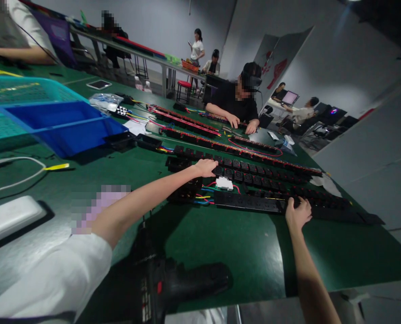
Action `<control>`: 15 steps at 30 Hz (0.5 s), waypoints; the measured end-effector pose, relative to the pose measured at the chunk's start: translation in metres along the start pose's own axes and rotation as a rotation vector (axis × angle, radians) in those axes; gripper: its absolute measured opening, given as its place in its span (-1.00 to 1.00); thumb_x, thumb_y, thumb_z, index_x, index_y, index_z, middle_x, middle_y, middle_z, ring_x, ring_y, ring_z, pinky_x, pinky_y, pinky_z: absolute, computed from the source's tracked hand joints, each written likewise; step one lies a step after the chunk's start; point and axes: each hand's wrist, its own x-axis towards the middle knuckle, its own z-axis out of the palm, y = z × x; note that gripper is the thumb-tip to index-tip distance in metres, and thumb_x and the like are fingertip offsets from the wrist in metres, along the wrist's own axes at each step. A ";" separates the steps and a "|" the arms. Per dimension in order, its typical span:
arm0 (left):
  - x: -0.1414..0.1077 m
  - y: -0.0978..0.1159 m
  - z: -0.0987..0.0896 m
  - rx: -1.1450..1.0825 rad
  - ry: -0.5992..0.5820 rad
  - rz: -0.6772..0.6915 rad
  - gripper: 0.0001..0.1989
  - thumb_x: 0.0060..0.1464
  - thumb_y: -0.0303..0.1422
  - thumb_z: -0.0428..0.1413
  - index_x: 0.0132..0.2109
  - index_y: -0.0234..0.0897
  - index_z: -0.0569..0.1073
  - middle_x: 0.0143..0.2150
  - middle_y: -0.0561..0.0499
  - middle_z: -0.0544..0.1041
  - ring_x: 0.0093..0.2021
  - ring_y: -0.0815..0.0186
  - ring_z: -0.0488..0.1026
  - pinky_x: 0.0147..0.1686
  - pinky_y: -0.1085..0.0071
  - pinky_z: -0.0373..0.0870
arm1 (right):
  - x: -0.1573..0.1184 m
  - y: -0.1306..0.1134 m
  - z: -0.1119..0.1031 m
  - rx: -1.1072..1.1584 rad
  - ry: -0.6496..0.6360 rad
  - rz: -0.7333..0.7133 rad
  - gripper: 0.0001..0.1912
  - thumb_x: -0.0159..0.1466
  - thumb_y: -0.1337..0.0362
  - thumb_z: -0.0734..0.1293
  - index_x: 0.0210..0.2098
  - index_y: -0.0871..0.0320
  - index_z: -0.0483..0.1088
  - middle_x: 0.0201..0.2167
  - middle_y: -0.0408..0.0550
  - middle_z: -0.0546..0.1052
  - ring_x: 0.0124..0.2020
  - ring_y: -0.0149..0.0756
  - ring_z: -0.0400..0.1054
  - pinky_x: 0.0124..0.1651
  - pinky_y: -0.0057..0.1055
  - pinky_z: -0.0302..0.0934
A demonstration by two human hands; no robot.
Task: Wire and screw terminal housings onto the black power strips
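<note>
My left hand [206, 168] reaches across to a black socket strip [246, 177], its fingers closed at the strip's near end and partly hidden. My right hand [299, 212] grips a long black housing [249, 202] nearer the table's front edge, thumb on the near side and fingers over the top. Between the hands, a white circuit breaker [224, 183] sits beside the housing with red wire at it. Blue, yellow and red wires [204, 199] run from the housing's left end to a black end box [183, 192].
A black cordless drill [187, 276] lies at the front of the green table. Left are a blue bin [61, 128], a teal basket [52, 85] and a white case [13, 218]. More wired strips [221, 146] lie behind; a co-worker [239, 101] sits across.
</note>
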 end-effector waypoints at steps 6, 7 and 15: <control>0.001 0.004 -0.031 -0.022 0.034 0.004 -0.49 0.17 -0.15 0.15 0.17 -0.31 0.31 0.06 -0.20 0.47 0.03 0.05 0.44 -0.05 0.12 0.44 | 0.002 0.002 -0.002 0.056 0.025 -0.104 -0.54 0.24 0.14 0.32 0.09 0.21 0.33 0.22 0.16 0.27 0.27 0.06 0.09 0.27 0.13 -0.08; 0.001 0.005 -0.038 -0.022 0.041 0.006 -0.46 0.16 -0.13 0.15 0.18 -0.32 0.30 0.03 -0.22 0.49 0.03 0.02 0.45 -0.07 0.14 0.43 | 0.002 0.002 -0.002 0.070 0.028 -0.126 -0.55 0.24 0.16 0.31 0.08 0.23 0.33 0.21 0.18 0.28 0.26 0.05 0.10 0.27 0.10 -0.07; -0.010 0.028 -0.092 0.011 0.139 0.035 -0.46 0.14 -0.12 0.11 0.17 -0.34 0.28 0.05 -0.28 0.48 0.04 -0.03 0.44 -0.08 0.18 0.38 | 0.003 -0.005 -0.005 0.203 0.013 -0.188 -0.61 0.31 0.18 0.31 0.07 0.23 0.33 0.15 0.12 0.34 0.23 -0.02 0.17 0.24 0.05 0.07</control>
